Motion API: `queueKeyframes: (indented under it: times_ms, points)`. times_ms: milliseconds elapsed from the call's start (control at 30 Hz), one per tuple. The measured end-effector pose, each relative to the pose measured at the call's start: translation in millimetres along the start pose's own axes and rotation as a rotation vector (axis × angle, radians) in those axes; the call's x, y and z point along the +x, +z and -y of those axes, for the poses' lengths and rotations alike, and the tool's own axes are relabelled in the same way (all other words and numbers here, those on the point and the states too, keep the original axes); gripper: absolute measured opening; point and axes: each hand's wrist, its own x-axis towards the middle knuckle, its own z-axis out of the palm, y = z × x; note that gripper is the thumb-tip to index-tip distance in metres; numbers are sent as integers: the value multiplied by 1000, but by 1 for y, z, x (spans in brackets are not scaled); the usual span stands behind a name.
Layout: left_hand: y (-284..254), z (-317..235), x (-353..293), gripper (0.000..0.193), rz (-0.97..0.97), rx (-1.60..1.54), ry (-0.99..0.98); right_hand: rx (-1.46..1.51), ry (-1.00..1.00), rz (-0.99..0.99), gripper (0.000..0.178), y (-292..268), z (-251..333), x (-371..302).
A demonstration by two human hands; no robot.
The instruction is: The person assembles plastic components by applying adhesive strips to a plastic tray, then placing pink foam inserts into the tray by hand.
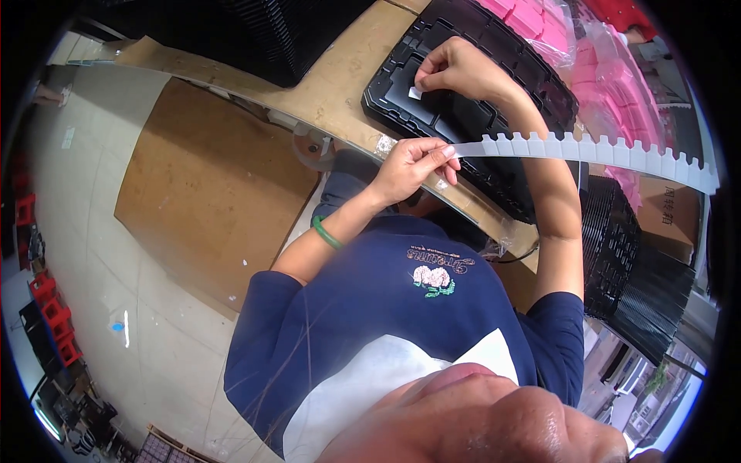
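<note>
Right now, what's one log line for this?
left hand: holds white strip | right hand: pinches white piece | black tray: beneath right hand

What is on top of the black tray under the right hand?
At the right hand, a small white piece; whether it is stuck, I cannot tell. The hand, forearm and white strip hide parts of the tray.

The tray (pixel 446 113) lies on the table (pixel 340 85), left of bagged trays (pixel 617 85) (the floor sheet (pixel 216 185) lies farther left).
</note>
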Motion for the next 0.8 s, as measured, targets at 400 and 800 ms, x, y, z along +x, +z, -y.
queueKeyframes:
  times_ms: [400, 800]
  points:
    - [-15, 3, 0, 27, 60, -47, 64, 219, 151, -385, 11, -2, -10, -175]
    - [-12, 0, 3, 27, 163, -39, -76, 662, 328, -425, 27, 34, 9, -234]
